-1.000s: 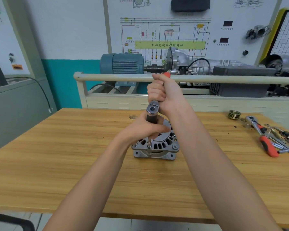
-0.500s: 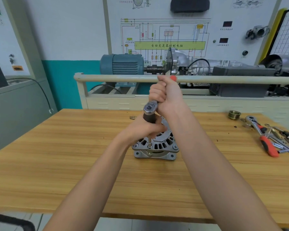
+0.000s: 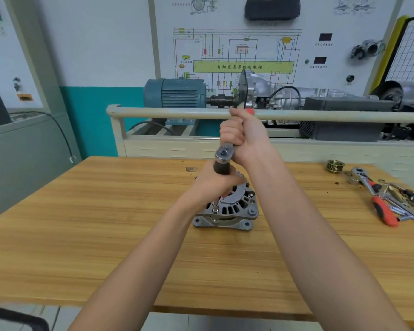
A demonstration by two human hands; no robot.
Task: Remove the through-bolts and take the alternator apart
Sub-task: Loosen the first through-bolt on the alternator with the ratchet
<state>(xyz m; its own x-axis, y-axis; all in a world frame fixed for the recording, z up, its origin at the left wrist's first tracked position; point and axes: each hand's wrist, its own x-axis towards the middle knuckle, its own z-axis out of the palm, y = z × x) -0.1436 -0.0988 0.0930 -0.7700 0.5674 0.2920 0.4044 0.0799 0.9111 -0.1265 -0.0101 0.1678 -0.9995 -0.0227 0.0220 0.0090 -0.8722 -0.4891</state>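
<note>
Forearms reach out from the near edge of the wooden table (image 3: 81, 235), both converging on the alternator (image 3: 227, 211), which sits flat on its mounting face around the middle of the tabletop. The left hand (image 3: 210, 187) wraps its fingers round the dark extension bar (image 3: 221, 167) just above the housing, steadying it upright over a through-bolt (image 3: 215, 207) at the casing's left rim, where the small socket meets it. Above that, the right hand (image 3: 240, 137) is clenched tight round the handle of the ratchet (image 3: 225, 150), whose head sits on top of the bar; a red tip of the grip pokes out past the knuckles.

The alternator looks a dense lump of cast metal, heavy for its bulk and stiff all over, so I'd judge it won't flex but could skid or twist on the smooth wood once torque goes in. The slotted ribs and the corner lugs seem the sensible places to hold it; the smooth rounded shell would likely slip.

Further off to the right lie a second ratchet with a red handle (image 3: 382, 211), some loose chrome tools beside it, and a grooved pulley (image 3: 335, 166) standing apart near the table's back edge. Beyond a pale rail stand a blue electric motor (image 3: 175, 93) and a wall-mounted wiring diagram board (image 3: 237, 51).
</note>
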